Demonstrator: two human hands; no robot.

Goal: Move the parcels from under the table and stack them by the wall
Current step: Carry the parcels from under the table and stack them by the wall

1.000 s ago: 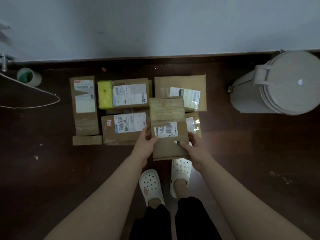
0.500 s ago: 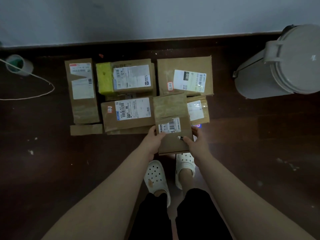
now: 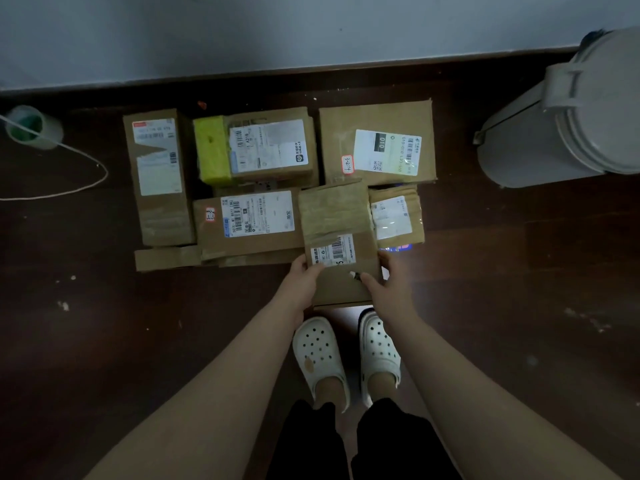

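Brown cardboard fills the middle of the view: a parcel [image 3: 337, 237] with a barcode label is held between both hands over the near right part of a group of boxes. The boxes lie on the dark wooden floor [image 3: 519, 306], close to the pale wall [image 3: 311, 29]. The left hand [image 3: 304, 277] grips the parcel's left edge, thumb lying on top against the label. The right hand [image 3: 389, 287] grips its right edge, thumb pressed on the top face and fingers curled round the side. The fingers underneath are hidden, so I cannot tell how they lie. The parcel's far end overlaps a labelled box [image 3: 249, 223] on its left and a small box [image 3: 396, 216] on its right; whether it rests on them or hangs just above, I cannot tell.

Farther off, along the wall, lie a box with yellow tape [image 3: 256, 147] and a wide flat box [image 3: 377, 143]. A tall narrow box [image 3: 159, 178] lies at the left end, with a flat strip of cardboard [image 3: 166, 258] at its near edge. A grey lidded bin [image 3: 554, 133] stands at the far right, well apart from the boxes. At the far left sit a roll of tape [image 3: 31, 128] and a thin cord [image 3: 105, 173] looping over the floor. Two white clogs [image 3: 320, 355] stand just on the near side of the held parcel
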